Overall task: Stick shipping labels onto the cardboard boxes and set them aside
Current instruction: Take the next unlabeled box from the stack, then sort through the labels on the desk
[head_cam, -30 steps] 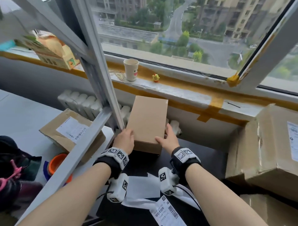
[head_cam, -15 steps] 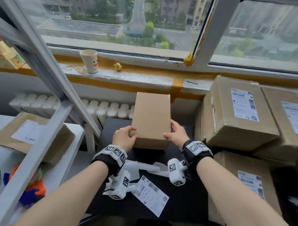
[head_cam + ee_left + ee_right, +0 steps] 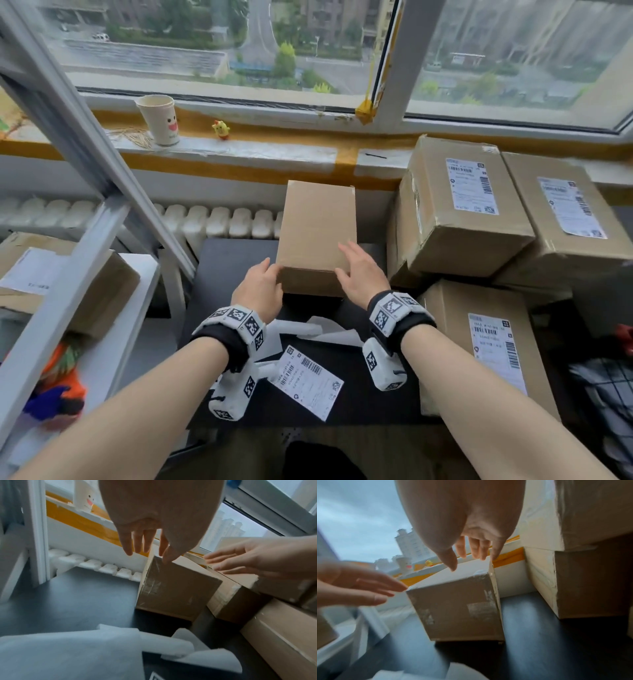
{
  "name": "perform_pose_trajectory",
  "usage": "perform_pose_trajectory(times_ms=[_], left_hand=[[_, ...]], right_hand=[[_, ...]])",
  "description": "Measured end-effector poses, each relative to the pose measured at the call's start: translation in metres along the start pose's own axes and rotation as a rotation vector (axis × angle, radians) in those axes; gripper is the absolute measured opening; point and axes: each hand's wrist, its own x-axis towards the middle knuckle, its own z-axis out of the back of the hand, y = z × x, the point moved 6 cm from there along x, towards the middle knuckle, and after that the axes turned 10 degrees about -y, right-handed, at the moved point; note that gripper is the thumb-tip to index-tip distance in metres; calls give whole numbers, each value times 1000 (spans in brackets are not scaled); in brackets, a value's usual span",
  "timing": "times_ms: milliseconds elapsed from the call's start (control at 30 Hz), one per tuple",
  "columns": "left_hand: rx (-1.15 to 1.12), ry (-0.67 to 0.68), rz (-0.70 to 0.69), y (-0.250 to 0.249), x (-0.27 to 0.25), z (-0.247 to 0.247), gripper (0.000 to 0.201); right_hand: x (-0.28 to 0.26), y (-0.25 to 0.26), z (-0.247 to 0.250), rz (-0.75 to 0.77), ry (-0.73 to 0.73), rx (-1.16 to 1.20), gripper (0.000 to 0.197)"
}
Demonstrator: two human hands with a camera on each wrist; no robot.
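Note:
A plain, unlabelled cardboard box stands on the black table, long side pointing toward the window. My left hand is at its near left corner, fingers straight down along the left edge. My right hand lies over the near right part of the top, fingers straight. Neither hand grips the box; whether they touch it is hard to tell. A loose shipping label lies on the table between my wrists, with white backing paper beside it.
Labelled boxes are stacked close to the right: two on top, one below. A white shelf frame with another labelled box stands on the left. A paper cup and a toy chick sit on the sill.
The box has shifted right, toward the labelled stack, and my view followed it. Both hands held its near end before; their fingers have now straightened and loosened.

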Motion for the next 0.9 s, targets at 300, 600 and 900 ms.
perform_pose_trajectory(times_ms=[300, 600, 900], left_hand=[[156, 69, -313, 10, -87, -24, 43], [161, 167, -417, 45, -160, -80, 40], [218, 311, -396, 52, -172, -117, 54]], right_hand=[[-93, 22, -41, 262, 55, -166, 47], [-180, -1, -114, 210, 263, -170, 51], [-203, -33, -144, 186, 309, -241, 69]])
